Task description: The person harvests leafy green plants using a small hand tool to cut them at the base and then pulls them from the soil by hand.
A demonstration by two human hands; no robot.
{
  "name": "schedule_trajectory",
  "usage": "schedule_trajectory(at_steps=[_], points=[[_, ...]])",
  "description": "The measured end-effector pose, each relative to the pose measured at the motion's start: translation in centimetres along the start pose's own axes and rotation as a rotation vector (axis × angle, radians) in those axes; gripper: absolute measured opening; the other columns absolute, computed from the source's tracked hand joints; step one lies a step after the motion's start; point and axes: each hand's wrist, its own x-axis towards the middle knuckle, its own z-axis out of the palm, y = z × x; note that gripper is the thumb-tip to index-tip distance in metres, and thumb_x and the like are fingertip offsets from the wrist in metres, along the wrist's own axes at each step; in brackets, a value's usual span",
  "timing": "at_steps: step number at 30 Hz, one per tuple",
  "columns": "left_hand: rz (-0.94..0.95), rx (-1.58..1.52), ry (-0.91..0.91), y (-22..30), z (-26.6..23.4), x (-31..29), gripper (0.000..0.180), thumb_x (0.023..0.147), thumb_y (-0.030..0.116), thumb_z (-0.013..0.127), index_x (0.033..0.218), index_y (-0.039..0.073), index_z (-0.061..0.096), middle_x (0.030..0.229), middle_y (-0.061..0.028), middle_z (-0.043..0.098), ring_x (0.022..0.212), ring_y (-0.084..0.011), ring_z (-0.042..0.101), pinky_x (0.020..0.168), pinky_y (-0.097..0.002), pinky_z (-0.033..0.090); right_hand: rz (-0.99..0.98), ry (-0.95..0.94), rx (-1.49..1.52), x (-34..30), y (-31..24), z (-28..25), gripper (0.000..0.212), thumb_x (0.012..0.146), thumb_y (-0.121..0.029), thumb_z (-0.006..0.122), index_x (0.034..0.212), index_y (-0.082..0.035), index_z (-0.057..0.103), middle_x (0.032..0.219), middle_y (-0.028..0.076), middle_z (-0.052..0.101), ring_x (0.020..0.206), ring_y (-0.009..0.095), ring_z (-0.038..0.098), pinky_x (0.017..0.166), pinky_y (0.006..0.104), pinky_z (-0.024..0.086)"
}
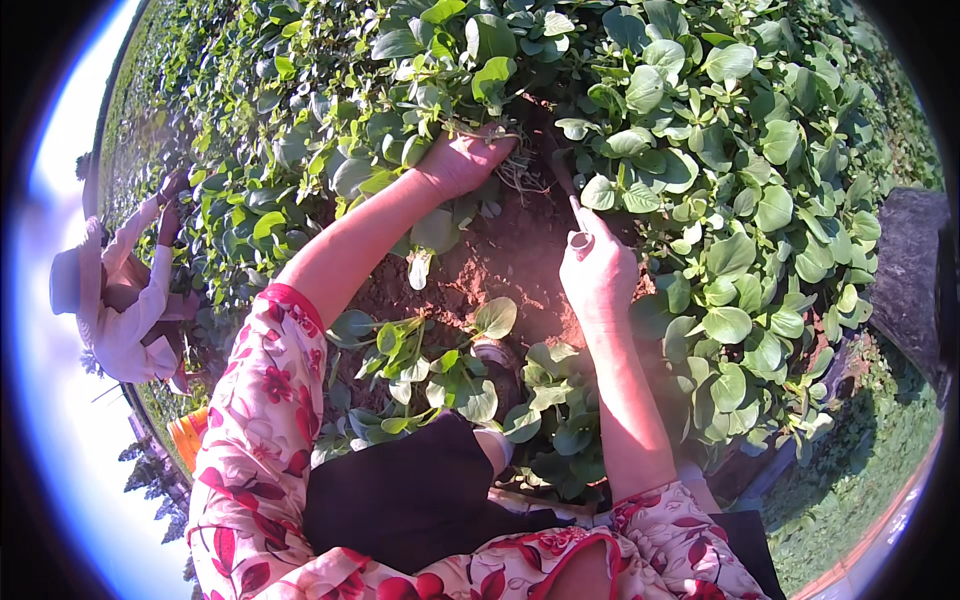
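While the whole bed of leafy greens point(700, 150) takes up nearly everything in view, the action is at a bare patch of reddish soil point(490, 265) in the middle, where plants seem to have been cleared already. The left hand point(462, 160) is closed around a bunch of stems point(505, 150) at the base of one plant, right at the edge of the uncut greens, probably bunching the leaves up so the pale roots show and the base is open to the blade. The right hand point(597, 272) is clenched around the handle of a small knife point(566, 185), its tip angled up toward that same root clump, just beside the left hand. Loose cut plants point(440, 375) lie on the soil near the person's knees. Dense leaves crowd in on both sides, so there isn't much room to work. Off to the left a second person point(115, 300) in pale clothes and a hat is bent over the same bed, well apart.
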Motion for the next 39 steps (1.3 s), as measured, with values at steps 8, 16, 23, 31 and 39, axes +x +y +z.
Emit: schedule_trajectory(at_steps=[8, 16, 23, 31, 39], points=[[0.067, 0.019, 0.092, 1.6, -1.4, -1.4, 0.036, 0.089, 0.02, 0.048, 0.123, 0.018, 0.058, 0.128, -0.0179, 0.057, 0.1, -0.0329, 0.064, 0.077, -0.0432, 0.054, -0.218, 0.057, -0.019, 1.2, -0.4, 1.2, 0.027, 0.078, -0.012, 0.066, 0.104, -0.011, 0.065, 0.076, 0.011, 0.067, 0.069, 0.031, 0.066, 0.062, 0.0409, 0.053], [-0.265, 0.242, -0.104, 0.7, -0.4, -1.1, 0.037, 0.083, 0.01, 0.05, 0.12, 0.011, 0.053, 0.118, -0.0178, 0.059, 0.087, -0.0322, 0.065, 0.065, -0.0411, 0.053, -0.398, -0.019, -0.109, 3.7, -2.1, 0.6, 0.014, 0.074, -0.009, 0.063, 0.087, -0.01, 0.058, 0.07, 0.008, 0.063, 0.064, 0.031, 0.064, 0.056, 0.0432, 0.051], [-0.631, 0.012, -0.547, 2.5, -5.9, 2.9, 0.022, 0.081, 0.014, 0.058, 0.102, 0.009, 0.063, 0.091, -0.0116, 0.069, 0.085, -0.0292, 0.069, 0.07, -0.0423, 0.054, -0.386, 0.013, -0.173, 5.8, -1.7, 0.7, 0.024, 0.076, -0.009, 0.062, 0.099, -0.01, 0.062, 0.074, 0.01, 0.065, 0.067, 0.03, 0.066, 0.059, 0.0417, 0.053], [-0.189, 0.154, -0.477, 2.0, -4.0, 7.1, 0.013, 0.079, 0.017, 0.062, 0.086, 0.013, 0.072, 0.088, -0.007, 0.071, 0.083, -0.0221, 0.07, 0.07, -0.0368, 0.054, -0.323, -0.011, -0.084, 4.8, -2.7, 1.6, 0.015, 0.078, -0.008, 0.06, 0.092, -0.012, 0.063, 0.077, 0.01, 0.066, 0.07, 0.031, 0.065, 0.059, 0.0433, 0.052], [-0.317, 0.022, -0.098, -2.4, -2.8, 3.2, 0.017, 0.075, 0.01, 0.058, 0.089, 0.006, 0.067, 0.098, -0.018, 0.066, 0.084, -0.0334, 0.067, 0.072, -0.0441, 0.054, -0.298, 0.101, -0.035, 5.4, -3.0, 1.4, 0.025, 0.077, -0.008, 0.065, 0.1, -0.016, 0.068, 0.074, 0.011, 0.067, 0.069, 0.032, 0.066, 0.062, 0.0426, 0.052]])
